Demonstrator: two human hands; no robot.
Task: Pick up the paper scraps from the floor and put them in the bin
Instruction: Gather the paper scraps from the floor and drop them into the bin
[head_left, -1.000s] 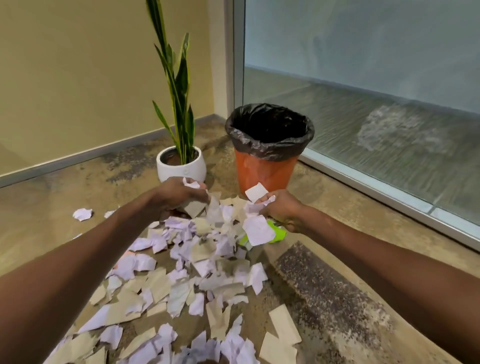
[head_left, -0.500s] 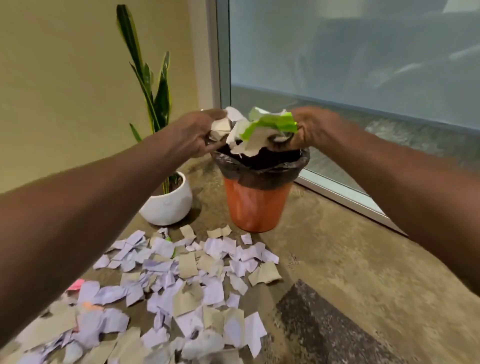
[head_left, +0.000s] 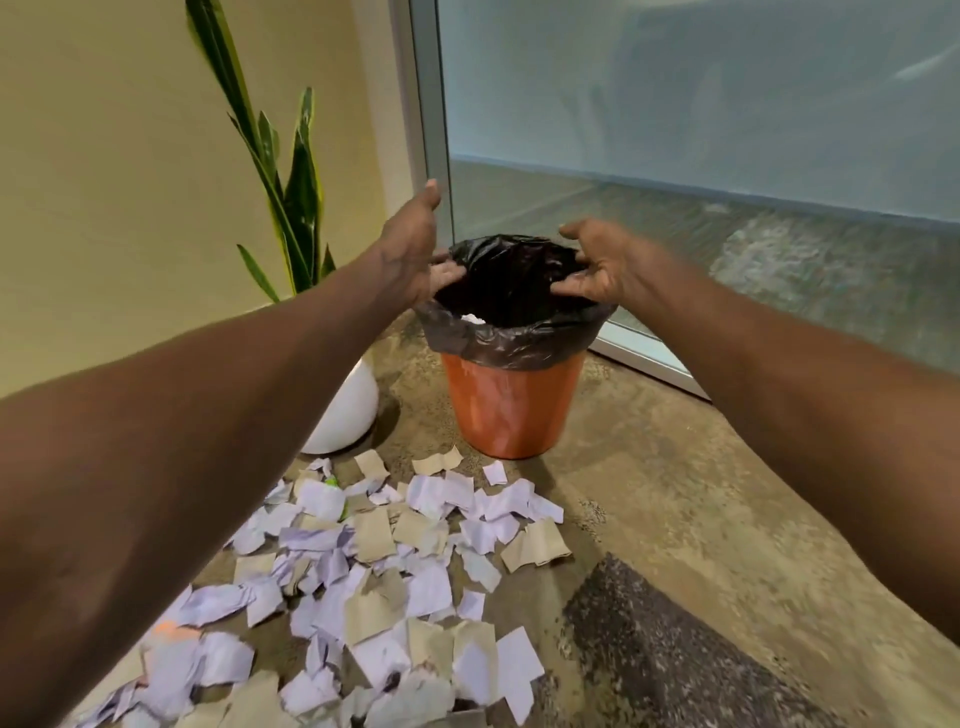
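Observation:
An orange bin (head_left: 511, 410) with a black liner stands on the floor by the glass wall. A bit of white paper (head_left: 471, 318) shows inside its mouth. My left hand (head_left: 413, 249) hovers over the bin's left rim, fingers spread and empty. My right hand (head_left: 605, 265) hovers over the right rim, fingers loosely bent, holding nothing. Several white, lilac and tan paper scraps (head_left: 395, 561) lie scattered on the floor in front of the bin, reaching toward the lower left.
A snake plant (head_left: 275, 171) in a white pot (head_left: 348, 410) stands left of the bin, partly behind my left arm. A glass wall with a metal frame (head_left: 649, 358) runs behind and to the right. A dark rough patch (head_left: 670, 649) marks the floor at lower right.
Both hands rose from the floor with bunches of scraps to the bin, then let go; the paper has dropped in and the hands are spread and empty.

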